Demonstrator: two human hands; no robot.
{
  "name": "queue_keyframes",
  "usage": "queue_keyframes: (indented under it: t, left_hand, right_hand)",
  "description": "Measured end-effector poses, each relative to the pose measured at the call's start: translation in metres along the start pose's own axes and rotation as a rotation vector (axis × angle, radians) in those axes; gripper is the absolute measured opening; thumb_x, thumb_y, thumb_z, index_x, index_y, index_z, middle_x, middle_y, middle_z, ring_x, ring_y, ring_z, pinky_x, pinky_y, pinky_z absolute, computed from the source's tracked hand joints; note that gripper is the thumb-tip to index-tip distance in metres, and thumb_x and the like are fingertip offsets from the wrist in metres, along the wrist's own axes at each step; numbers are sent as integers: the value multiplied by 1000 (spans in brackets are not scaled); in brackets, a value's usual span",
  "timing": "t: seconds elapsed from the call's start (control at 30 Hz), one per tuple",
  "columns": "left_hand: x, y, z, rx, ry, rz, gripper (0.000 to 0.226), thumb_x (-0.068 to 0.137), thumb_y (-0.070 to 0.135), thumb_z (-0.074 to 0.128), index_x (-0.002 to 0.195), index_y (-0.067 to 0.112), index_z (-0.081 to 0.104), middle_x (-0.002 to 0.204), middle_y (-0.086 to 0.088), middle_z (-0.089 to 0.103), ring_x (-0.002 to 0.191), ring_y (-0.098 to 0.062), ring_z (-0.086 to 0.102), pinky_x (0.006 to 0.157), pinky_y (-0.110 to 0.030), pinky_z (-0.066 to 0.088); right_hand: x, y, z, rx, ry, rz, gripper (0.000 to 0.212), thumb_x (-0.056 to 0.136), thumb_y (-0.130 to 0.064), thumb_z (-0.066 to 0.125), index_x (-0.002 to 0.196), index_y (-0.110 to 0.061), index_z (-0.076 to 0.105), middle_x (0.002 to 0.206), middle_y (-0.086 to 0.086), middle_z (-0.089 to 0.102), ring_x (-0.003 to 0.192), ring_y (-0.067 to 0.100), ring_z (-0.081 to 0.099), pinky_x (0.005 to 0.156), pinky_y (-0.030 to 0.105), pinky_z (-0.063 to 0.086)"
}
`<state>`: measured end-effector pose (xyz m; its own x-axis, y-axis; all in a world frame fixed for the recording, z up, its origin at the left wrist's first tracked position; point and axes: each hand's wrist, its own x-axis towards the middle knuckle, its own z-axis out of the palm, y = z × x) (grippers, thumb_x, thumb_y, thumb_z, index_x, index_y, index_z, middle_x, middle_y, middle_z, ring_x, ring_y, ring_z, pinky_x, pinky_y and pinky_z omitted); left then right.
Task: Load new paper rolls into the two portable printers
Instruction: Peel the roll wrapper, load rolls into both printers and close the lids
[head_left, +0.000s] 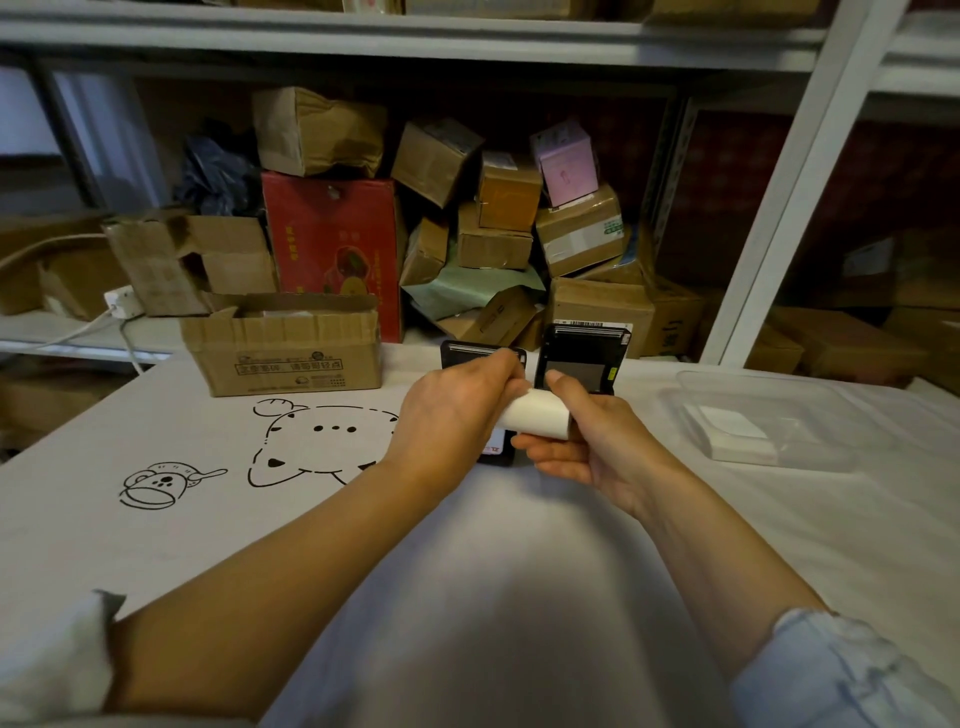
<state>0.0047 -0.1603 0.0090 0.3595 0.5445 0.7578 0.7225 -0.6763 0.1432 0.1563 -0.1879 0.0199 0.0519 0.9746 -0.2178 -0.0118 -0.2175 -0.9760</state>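
Both hands hold one white paper roll (535, 415) above the middle of the table (519, 597), which is covered by a white cloth printed with cartoon animals (311, 447). The left hand (452, 410) grasps the roll's left end, its fingers curled over the top. The right hand (576, 441) grasps the right end, thumb on top and fingers underneath.

Two black printers stand open just behind the hands, toward the table's far edge. The left printer (465, 352) is mostly hidden by the left hand; only its raised lid and a bit of its near end show. The right printer (582, 358) is beside it, lid up, its lower part behind the right thumb.

A clear plastic tray (769, 395) holding a white stack (727, 431) sits near the table's right edge. An open cardboard box (285, 348) rests at the far edge, left of the printers. Behind the table, shelves (467, 41) carry a pile of cartons (498, 208) and a red box (332, 244).
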Motion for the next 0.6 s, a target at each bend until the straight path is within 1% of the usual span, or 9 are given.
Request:
queue_keyframes:
  t: [0.1, 0.2, 0.3, 0.43, 0.5, 0.6]
  left_hand:
    - [-2, -4, 1, -10, -1, -24, 35, 89, 36, 36, 91, 13, 62, 74, -5, 69, 61, -27, 65, 48, -37, 52]
    - [-2, -6, 1, 1, -16, -35, 37, 87, 37, 34, 92, 13, 62, 72, -7, 69, 60, -30, 64, 48, -38, 52]
    - [-1, -7, -2, -46, -42, -79, 46, 86, 42, 28, 95, 14, 63, 77, -8, 70, 65, -28, 64, 54, -37, 51]
    - [-2, -10, -3, -98, -78, -112, 48, 85, 46, 26, 96, 17, 63, 82, -4, 70, 70, -23, 64, 59, -37, 51]
    - [-2, -13, -2, -154, -106, -137, 40, 88, 44, 34, 96, 17, 63, 84, -4, 70, 73, -23, 64, 63, -41, 51]
    - [-3, -16, 1, -233, -170, -165, 20, 92, 29, 47, 96, 16, 62, 88, -3, 69, 79, -23, 63, 68, -44, 51]
  right_hand:
    - [1, 2, 0, -6, 2, 8, 40, 91, -48, 55, 108, -12, 60, 84, 13, 76, 73, 21, 74, 60, 27, 60]
    - [2, 3, 0, -10, 7, 15, 39, 90, -45, 58, 113, -13, 59, 88, 14, 75, 66, 17, 73, 57, 25, 59]
    - [4, 4, 0, -18, 0, 13, 37, 90, -41, 60, 115, -14, 60, 92, 14, 74, 58, 13, 70, 55, 24, 58]
    - [6, 4, -1, 12, 6, 27, 30, 88, -35, 64, 111, -16, 61, 95, 12, 68, 62, 14, 67, 60, 26, 60]
    - [7, 4, -2, 11, 4, 27, 25, 88, -33, 65, 108, -17, 62, 96, 11, 66, 62, 14, 65, 61, 28, 60]
    - [8, 5, -4, -31, 10, 10, 24, 88, -32, 65, 109, -18, 64, 98, 10, 65, 64, 14, 64, 64, 28, 61]
